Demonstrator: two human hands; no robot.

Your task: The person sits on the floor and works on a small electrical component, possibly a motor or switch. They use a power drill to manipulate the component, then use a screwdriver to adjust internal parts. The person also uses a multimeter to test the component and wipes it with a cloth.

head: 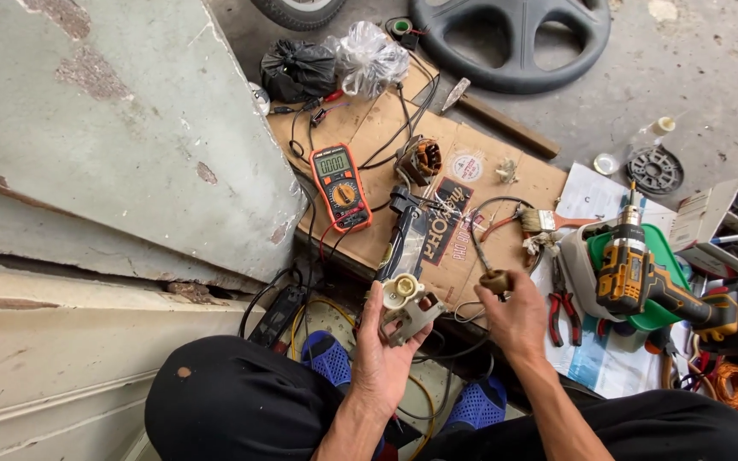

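My left hand (380, 354) grips a pale grey plastic housing (407, 309) with a round cream cap on top, held above my knees. My right hand (518, 320) is closed around the brown wooden handle of a screwdriver (489, 271); its thin shaft points up and away over the cardboard. The tip of the shaft sits apart from the housing. Just beyond both hands, a long black tool body (405, 232) lies on the flattened cardboard (489, 175).
An orange multimeter (340, 184) with leads lies on the cardboard beside a copper-wound stator (420, 160). Red-handled pliers (564, 300), a brush (548, 222) and a yellow-black cordless drill (634, 265) lie at right. A concrete slab (113, 128) rises at left. A steering wheel (512, 38) lies beyond.
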